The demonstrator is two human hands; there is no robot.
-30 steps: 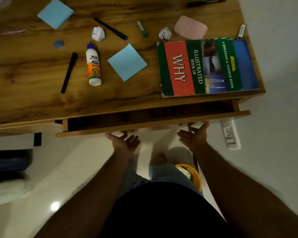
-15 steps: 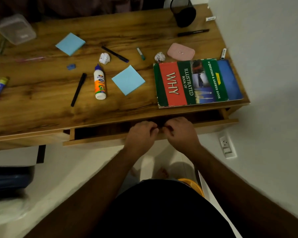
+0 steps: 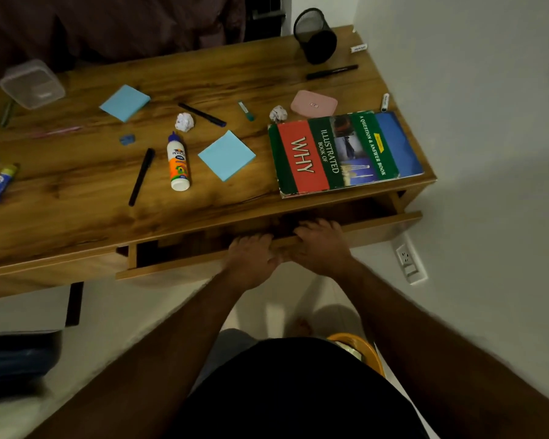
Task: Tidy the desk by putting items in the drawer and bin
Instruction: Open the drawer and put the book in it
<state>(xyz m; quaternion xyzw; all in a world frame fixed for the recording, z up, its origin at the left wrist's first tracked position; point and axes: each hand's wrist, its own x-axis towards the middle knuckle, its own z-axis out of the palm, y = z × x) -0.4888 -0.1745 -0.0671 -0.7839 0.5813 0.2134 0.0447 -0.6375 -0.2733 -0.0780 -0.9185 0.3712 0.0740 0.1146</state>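
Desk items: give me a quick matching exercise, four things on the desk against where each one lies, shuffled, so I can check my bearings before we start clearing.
Things:
1. glue bottle
2. mesh pen cup
3. book
4. clear plastic box

Places:
A. far left of the desk
B. near right corner, above the open drawer
C. far right corner, lying tipped over
D. mid-desk, between a black pen and a blue sticky pad

Pairs: 1-D, 2-C, 3-B, 4-A
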